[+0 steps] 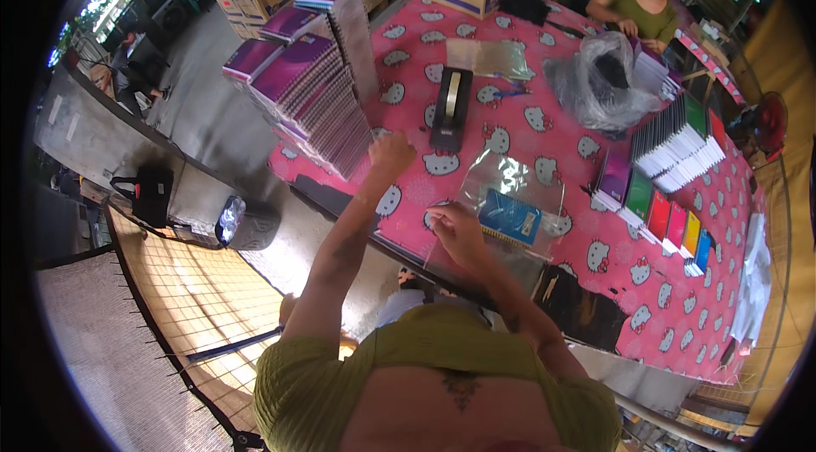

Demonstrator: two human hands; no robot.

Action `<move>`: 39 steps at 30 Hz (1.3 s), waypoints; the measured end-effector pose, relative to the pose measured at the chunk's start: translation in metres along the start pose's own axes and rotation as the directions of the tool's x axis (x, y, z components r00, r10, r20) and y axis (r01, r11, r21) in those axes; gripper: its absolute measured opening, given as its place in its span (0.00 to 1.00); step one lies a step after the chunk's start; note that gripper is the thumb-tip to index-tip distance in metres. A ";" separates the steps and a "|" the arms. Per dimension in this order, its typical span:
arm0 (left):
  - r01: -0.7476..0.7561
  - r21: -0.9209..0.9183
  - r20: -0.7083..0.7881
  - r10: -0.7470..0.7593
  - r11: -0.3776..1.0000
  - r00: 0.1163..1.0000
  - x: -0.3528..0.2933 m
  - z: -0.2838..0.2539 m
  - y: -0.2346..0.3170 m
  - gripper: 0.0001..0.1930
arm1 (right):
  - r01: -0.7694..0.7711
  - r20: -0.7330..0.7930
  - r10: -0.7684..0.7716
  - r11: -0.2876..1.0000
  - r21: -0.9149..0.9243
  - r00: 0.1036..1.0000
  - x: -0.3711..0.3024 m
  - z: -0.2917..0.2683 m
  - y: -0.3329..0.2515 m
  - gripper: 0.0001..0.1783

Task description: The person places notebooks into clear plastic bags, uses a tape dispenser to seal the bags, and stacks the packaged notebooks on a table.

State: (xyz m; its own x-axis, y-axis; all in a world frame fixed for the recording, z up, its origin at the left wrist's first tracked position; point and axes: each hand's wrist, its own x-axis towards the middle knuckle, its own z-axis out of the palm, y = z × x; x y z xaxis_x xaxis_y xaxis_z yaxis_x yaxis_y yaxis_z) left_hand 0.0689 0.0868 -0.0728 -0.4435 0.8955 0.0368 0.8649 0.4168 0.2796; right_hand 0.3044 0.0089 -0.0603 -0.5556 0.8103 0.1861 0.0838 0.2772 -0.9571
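While the blue notebook (pixel 508 217) is lying with clear plastic (pixel 501 170) on the desk (pixel 416 99), the right hand (pixel 459 229) is sitting just beside it, the left hand (pixel 391 156) near stacked notebooks (pixel 297 78); whether either grip is holding anything, I cannot tell.

Blue notebook (pixel 508 218), light patch at R end of cover, lies flat & shut nr the near edge of the pink table (pixel 608 290), gold-ish wire binding facing that edge. Clear plastic bag (pixel 514 173), glossy & a bit wrinkled, overlaps it, extending past it twd the far edge; can't tell if notebook's inside or under.
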 end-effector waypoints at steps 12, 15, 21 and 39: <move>-0.040 -0.978 0.033 0.342 0.205 0.939 -0.125 -0.069 0.019 0.07 | -0.260 0.178 0.216 0.456 0.851 0.960 0.024 0.000 0.018 0.13; -0.251 -0.917 -0.085 0.462 0.311 0.883 -0.134 -0.067 0.030 0.08 | -0.364 0.330 0.159 0.303 0.881 0.930 0.018 -0.002 0.011 0.10; -0.427 -0.517 -0.232 0.358 0.742 0.904 -0.156 -0.060 0.042 0.14 | -0.405 0.385 0.229 0.045 0.913 0.894 0.002 0.000 0.015 0.14; -0.306 -0.150 -0.274 0.258 0.940 0.926 -0.174 -0.066 0.062 0.37 | -0.401 0.393 -0.080 -0.224 0.888 0.916 -0.024 0.011 -0.043 0.33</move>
State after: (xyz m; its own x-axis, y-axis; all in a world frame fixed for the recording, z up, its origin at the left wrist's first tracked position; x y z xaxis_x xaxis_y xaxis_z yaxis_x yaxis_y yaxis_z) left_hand 0.1837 -0.0533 0.0011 -0.2523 0.8944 0.3693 0.9135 0.0942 0.3958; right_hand 0.3047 -0.0281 -0.0258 -0.8410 0.5168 0.1599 -0.5306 -0.8457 -0.0575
